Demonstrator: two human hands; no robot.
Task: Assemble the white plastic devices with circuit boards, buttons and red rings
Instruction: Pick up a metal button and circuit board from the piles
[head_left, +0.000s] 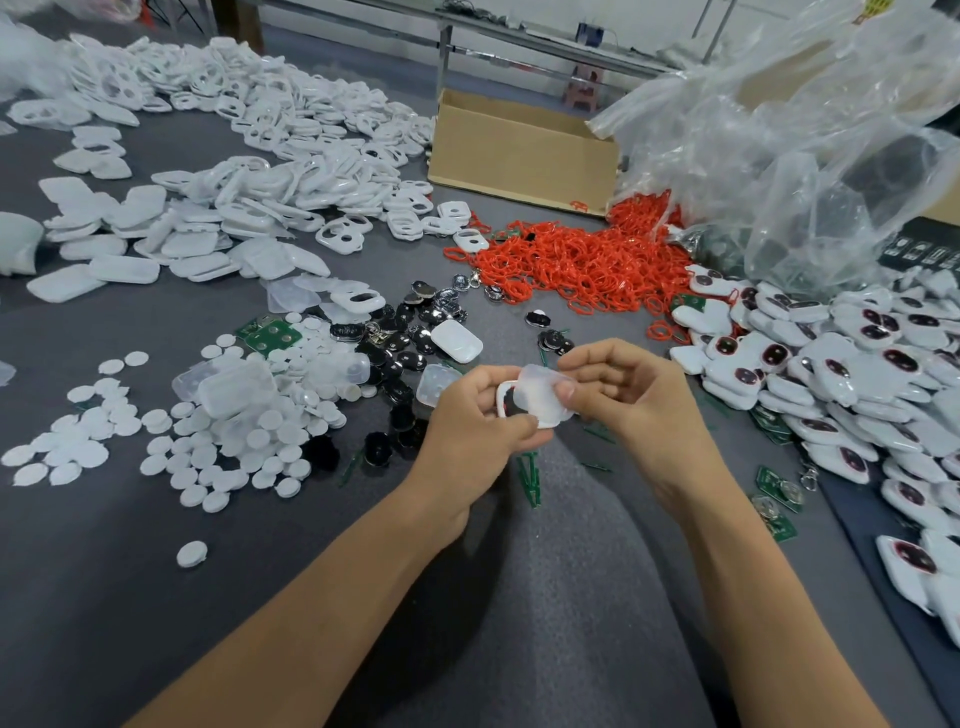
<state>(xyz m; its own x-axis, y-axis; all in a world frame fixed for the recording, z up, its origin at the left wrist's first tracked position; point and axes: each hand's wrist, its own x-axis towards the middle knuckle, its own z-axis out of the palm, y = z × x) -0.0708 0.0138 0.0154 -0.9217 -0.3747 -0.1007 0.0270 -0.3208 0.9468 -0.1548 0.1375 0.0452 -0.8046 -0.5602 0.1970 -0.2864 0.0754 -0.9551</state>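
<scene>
While both hands meet above the grey table (104, 597), the left hand (475, 423) grips a white shell (505, 402) between its thumb and curled fingers, a dark opening showing in the shell's face. The right hand (623, 392) pinches a clear cover (543, 392) at its right edge between thumb and forefinger, with the other fingers curled loosely above; the cover lies against the shell and overlaps it. Shell and cover are held off the table, near its middle, just in front of the person. Beyond the hands lies a scatter of black buttons (408, 332), and past it a heap of red rings (582, 265). To the left, white discs (234, 441) spread around green circuit boards (270, 332) and a few clear covers. Loose white shells (260, 156) fill the far left of the table. Finished devices (831, 364), each with a dark button in a red ring, are piled at the right. A cardboard box (519, 150) and a clear plastic bag (805, 156) stand behind the rings.
</scene>
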